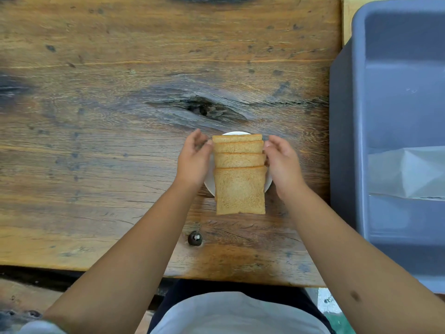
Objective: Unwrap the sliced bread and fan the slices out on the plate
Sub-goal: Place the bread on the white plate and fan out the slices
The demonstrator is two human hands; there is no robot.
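Several brown bread slices (239, 169) lie overlapped in a row on a small white plate (209, 186), the nearest slice hanging over the plate's front rim. My left hand (193, 160) is at the left side of the row, fingers curled and apart near the far slices. My right hand (281, 160) is at the right side, its fingertips touching the edges of the middle slices. Neither hand lifts a slice. The clear plastic wrapper (407, 172) lies in the grey tub.
A large grey plastic tub (349, 116) stands along the table's right side. The wooden table (120, 116) stretches left and beyond the plate. A dark round knot (195, 238) sits near the front edge.
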